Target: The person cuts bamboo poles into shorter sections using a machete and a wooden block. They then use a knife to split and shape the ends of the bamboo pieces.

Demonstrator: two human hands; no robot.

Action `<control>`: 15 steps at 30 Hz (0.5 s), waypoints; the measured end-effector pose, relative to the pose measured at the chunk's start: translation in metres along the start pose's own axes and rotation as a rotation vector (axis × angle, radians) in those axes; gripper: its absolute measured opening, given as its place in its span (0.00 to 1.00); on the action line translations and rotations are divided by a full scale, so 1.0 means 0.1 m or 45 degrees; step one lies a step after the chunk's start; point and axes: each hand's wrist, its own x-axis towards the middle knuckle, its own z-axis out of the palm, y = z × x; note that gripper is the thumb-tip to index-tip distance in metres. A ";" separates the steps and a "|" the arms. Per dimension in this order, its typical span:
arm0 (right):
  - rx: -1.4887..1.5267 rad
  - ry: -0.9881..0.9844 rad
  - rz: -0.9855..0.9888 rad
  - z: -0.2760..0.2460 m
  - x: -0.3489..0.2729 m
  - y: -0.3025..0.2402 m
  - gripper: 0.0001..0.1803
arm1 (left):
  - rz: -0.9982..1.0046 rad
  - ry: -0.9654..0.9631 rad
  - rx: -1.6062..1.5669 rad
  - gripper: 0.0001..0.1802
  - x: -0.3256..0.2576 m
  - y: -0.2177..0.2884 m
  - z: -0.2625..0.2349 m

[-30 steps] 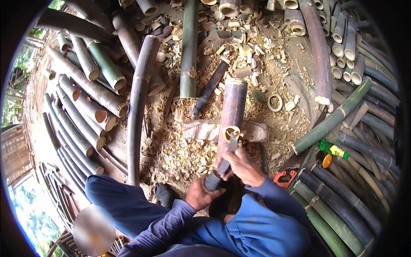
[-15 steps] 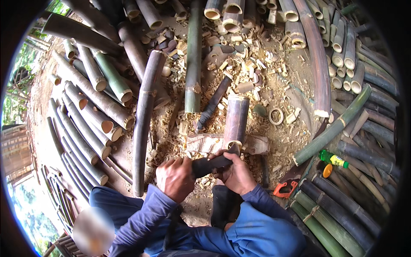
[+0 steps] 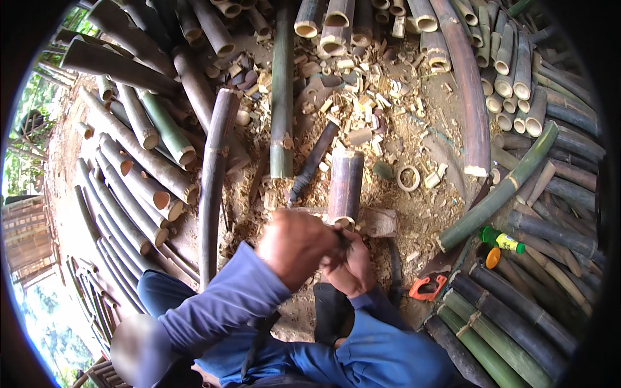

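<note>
My left hand (image 3: pixel 294 249) is closed in a fist, blurred by motion, around the dark handle of a tool whose blade I cannot make out. Just right of it, my right hand (image 3: pixel 349 266) has its fingers closed about the tool's front end (image 3: pixel 341 240), beside the near open end of a short bamboo section (image 3: pixel 345 186). That section is dark brown with a pale cut rim, and its near end rests on a wooden block (image 3: pixel 379 222). My left hand and forearm hide part of the block. Beyond it lies a stick-like tool with black wrapping (image 3: pixel 313 161).
Bamboo poles lie at the left (image 3: pixel 132 187) and right (image 3: pixel 517 310). A long green pole (image 3: pixel 282 97) points toward me. Wood chips (image 3: pixel 362 110) cover the ground. At the right are an orange-handled saw (image 3: pixel 427 286), a green bottle (image 3: pixel 502 239) and a bamboo ring (image 3: pixel 408 178).
My left hand has moved right and slightly forward, close against my right hand, with its wrist turned. My right hand has shifted slightly nearer to me. The whole view has shifted slightly.
</note>
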 end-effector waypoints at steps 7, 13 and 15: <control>-0.894 0.144 0.226 0.33 -0.02 -0.08 0.13 | -0.972 -0.247 -1.150 0.27 -0.88 -0.06 0.98; 0.053 -0.149 0.040 0.10 -0.09 -0.08 0.14 | -0.307 -0.205 -0.113 0.04 0.03 0.02 -0.11; 0.170 -0.273 0.098 -0.11 -0.04 -0.03 0.14 | 0.007 -0.181 0.317 0.05 0.09 0.17 -0.21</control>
